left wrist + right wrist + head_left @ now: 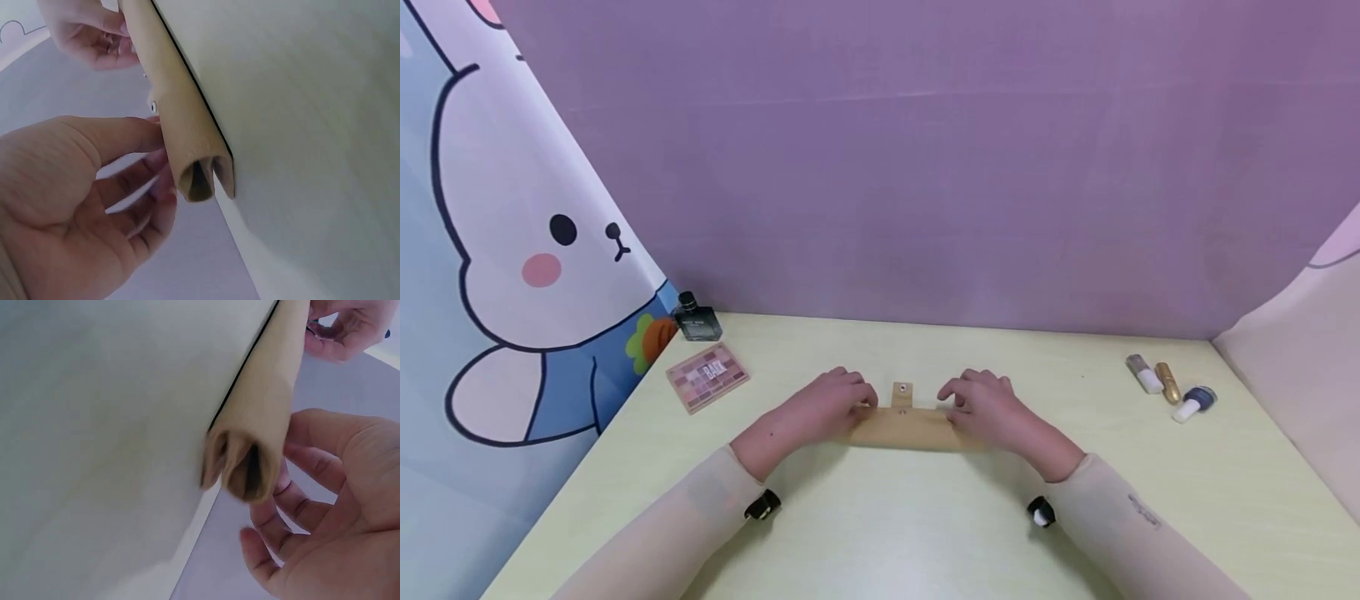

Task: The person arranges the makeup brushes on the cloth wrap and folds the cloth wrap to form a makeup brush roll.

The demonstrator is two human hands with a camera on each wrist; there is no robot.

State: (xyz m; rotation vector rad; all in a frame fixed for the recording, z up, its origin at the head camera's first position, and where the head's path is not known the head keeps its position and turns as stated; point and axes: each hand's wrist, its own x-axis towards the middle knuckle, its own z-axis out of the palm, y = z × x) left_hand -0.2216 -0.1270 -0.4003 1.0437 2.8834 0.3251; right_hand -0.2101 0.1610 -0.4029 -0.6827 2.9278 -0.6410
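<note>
A tan rolled pouch (902, 432) lies lengthwise on the table, and a short strap with a metal snap (902, 393) sticks out from its far side. My left hand (829, 406) holds the left end, thumb and fingers bent against the roll. At the other end my right hand (992, 410) grips the roll between thumb and fingers, its little finger standing away. Both wrist views show the pouch's open end (199, 178) as a curled tube beside a folded flap. Some fingertips are hidden behind the roll.
Toward the back left stand a dark perfume bottle (698, 322) and a pink palette (707, 377) lying flat. On the right are a small grey-and-white tube (1144, 374), a gold tube (1168, 383) and a dark blue bottle with white cap (1195, 402). A purple cloth (925, 167) hangs behind the table.
</note>
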